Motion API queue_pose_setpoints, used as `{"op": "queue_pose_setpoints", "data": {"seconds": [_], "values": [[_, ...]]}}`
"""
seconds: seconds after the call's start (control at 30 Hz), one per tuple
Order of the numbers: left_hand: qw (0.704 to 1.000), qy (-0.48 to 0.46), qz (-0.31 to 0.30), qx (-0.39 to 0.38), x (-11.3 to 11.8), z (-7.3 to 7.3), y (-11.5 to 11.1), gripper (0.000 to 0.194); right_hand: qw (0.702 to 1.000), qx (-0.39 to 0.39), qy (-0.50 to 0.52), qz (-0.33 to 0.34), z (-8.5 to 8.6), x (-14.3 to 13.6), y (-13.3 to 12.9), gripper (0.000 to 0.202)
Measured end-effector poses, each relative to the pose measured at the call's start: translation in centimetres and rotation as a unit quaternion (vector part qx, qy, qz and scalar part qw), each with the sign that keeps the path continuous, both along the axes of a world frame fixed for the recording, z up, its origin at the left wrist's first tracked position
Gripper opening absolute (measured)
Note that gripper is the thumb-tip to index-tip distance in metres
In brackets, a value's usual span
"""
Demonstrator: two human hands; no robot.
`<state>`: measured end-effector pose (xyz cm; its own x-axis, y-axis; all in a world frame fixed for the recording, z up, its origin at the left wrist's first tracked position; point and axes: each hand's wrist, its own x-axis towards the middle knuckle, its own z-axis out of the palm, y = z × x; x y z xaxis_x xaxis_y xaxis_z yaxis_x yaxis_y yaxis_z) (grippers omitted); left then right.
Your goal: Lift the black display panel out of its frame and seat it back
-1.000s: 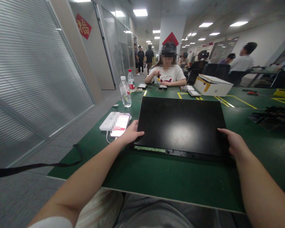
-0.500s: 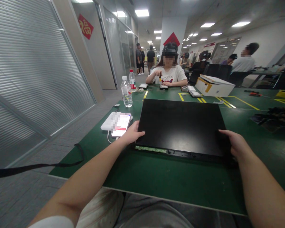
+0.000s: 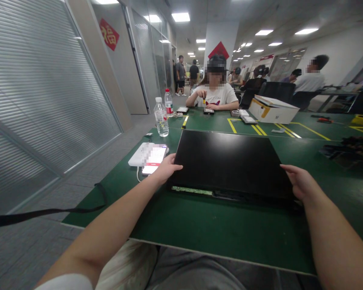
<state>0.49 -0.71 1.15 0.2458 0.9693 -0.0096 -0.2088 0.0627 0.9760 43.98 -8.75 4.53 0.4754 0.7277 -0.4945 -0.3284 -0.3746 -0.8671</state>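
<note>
A large flat black panel with a glossy face lies over the green table in front of me. Along its near edge runs a strip of green circuit board. My left hand grips the panel's left edge, its thumb on the top face. At the right edge my right hand holds the panel, thumb on top and the other fingers partly hidden below the side.
A phone and a white power bank lie left of the panel. Behind them stand two bottles. Across the table a person works on a small device, near a white box.
The panel's far edge has tilted down toward the table, and the light reflection on its face has shifted upward. Both hands keep their hold. People in the background have moved.
</note>
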Motion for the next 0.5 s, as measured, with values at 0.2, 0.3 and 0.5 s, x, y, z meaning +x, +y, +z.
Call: {"op": "queue_pose_setpoints", "data": {"seconds": [0.2, 0.3, 0.5], "values": [[1.000, -0.001, -0.006, -0.002, 0.1, 0.1, -0.3, 0.083, 0.999, 0.015, 0.031, -0.011, 0.4, 0.2, -0.3, 0.037], [1.000, 0.007, -0.007, 0.004, 0.1, -0.1, -0.2, 0.077, 1.000, 0.007, 0.023, -0.006, -0.1, 0.7, 0.0, 0.034], [1.000, -0.012, -0.005, 0.015, 0.1, 0.2, -0.3, 0.065, 0.999, -0.006, -0.022, 0.023, -1.3, 2.3, 0.3, 0.026]]}}
